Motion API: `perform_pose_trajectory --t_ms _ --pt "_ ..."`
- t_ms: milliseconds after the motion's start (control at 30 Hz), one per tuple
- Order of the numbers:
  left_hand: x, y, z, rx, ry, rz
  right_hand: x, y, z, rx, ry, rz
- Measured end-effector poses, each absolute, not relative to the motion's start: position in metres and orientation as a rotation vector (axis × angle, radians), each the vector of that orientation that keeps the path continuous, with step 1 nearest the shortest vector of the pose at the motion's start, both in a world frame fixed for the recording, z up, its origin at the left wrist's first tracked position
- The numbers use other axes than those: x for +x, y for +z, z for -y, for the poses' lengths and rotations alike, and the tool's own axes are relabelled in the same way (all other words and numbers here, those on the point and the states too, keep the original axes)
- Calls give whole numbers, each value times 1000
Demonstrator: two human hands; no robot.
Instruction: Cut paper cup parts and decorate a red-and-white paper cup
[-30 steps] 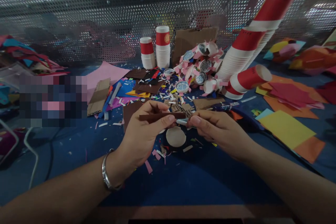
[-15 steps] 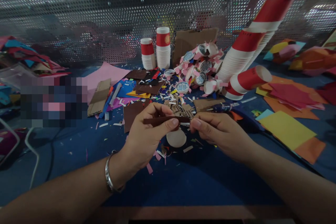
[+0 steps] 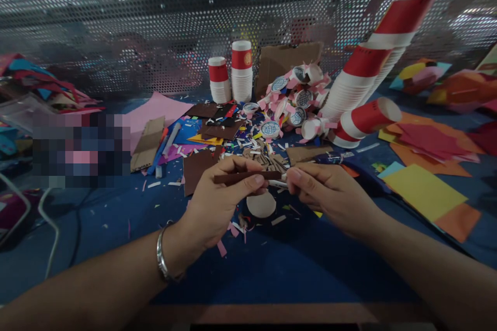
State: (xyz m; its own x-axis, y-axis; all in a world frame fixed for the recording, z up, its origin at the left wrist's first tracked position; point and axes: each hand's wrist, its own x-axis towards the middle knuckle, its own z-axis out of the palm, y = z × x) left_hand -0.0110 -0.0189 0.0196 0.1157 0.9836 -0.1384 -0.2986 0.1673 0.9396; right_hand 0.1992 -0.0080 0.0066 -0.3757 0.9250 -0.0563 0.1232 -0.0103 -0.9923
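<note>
Grip unchanged: left hand (image 3: 215, 204) still pinches thin brown card strip (image 3: 243, 177); right hand (image 3: 330, 195) pinches white sliver (image 3: 278, 184) at its end.

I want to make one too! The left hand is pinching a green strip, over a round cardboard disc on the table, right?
Not green: the strip is brown. The rest holds in the head view: the left hand pinches it, over the round cardboard disc that lies on the blue table.
</note>
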Motion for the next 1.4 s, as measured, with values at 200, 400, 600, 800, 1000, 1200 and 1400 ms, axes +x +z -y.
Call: perform_pose_trajectory --t_ms 200,400,600,800,1000,1200,1400 --pt "-11 23 17 844 1166 -983 198 3 5 -1109 1460 1531" --pt "-10 22 18 815 1138 -975 196 4 6 -1096 1452 1570" --pt "-7 22 21 801 1088 -915 195 11 7 -1093 1309 1664" --pt "-12 23 19 900 1032 -940 198 8 6 -1116 1210 1695" --pt "-25 36 17 1195 801 -944 202 12 4 -1116 1247 1736" --pt "-21 35 21 1299 672 -1028 201 13 7 -1073 1292 1775" --pt "-18 25 22 1356 680 -1069 199 12 8 -1058 1331 1784"
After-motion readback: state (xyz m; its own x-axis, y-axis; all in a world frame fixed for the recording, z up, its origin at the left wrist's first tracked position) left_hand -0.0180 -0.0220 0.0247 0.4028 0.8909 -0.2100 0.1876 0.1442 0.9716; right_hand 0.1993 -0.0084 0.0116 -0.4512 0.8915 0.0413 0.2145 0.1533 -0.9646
